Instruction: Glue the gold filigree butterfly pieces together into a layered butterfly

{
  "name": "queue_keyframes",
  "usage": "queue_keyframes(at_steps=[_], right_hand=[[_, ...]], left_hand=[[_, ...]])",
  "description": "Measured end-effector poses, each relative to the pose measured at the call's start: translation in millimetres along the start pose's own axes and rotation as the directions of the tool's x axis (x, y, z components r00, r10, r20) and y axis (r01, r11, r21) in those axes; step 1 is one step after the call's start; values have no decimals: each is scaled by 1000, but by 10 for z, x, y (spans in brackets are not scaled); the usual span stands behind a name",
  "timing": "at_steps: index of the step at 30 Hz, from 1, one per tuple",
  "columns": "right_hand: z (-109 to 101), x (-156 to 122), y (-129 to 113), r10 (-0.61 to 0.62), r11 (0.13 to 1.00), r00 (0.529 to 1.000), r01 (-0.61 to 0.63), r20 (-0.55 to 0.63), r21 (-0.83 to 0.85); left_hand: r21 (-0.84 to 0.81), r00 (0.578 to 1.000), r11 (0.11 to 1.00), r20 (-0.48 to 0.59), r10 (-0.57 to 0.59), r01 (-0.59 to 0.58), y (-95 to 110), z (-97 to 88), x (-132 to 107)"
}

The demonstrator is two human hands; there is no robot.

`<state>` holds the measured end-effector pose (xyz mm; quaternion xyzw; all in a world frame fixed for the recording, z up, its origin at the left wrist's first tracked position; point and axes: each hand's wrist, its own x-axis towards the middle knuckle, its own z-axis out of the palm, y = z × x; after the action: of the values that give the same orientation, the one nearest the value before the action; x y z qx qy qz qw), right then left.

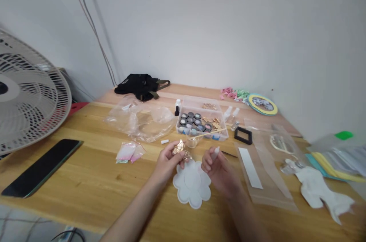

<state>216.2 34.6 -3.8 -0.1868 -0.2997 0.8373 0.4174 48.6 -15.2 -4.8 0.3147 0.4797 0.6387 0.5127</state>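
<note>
My left hand pinches a small gold metal charm above the wooden table. My right hand is closed round a small white dropper bottle, its tip pointing up and left toward the charm. Just below both hands lies a white flower-shaped palette. Behind them stands a clear plastic box with several round pots of coloured powder, and a thin wooden stick rests across its front edge.
A black phone lies at the left near a white fan. Crumpled clear bags, small pink packets, a black bag, a black frame, plastic sleeves and white tissue lie around.
</note>
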Motion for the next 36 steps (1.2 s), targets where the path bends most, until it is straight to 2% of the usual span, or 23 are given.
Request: queue_keyframes(at_steps=[4, 11, 15, 24, 29, 36], right_hand=[[14, -21, -1, 6, 1000, 1000, -6, -10, -19], [76, -57, -13, 9, 999, 1000, -10, -23, -45], [67, -55, -2, -9, 999, 1000, 10, 14, -51], [-20, -62, 70, 41, 996, 991, -31, 131, -83], [-86, -39, 86, 77, 992, 992, -66, 99, -107], [-172, 7, 71, 11, 995, 998, -5, 62, -104]], left_hand=[[7, 996, 998, -64, 63, -62, 43, 6, 14], [-47, 996, 996, -53, 72, -74, 45, 21, 14], [-71, 999, 996, -16, 48, -49, 45, 19, 14], [-105, 998, 994, -52, 17, -22, 38, 5, 26], [-125, 998, 992, -71, 0, -9, 28, 17, 33], [-136, 997, 991, -73, -9, -1, -20, -8, 47]])
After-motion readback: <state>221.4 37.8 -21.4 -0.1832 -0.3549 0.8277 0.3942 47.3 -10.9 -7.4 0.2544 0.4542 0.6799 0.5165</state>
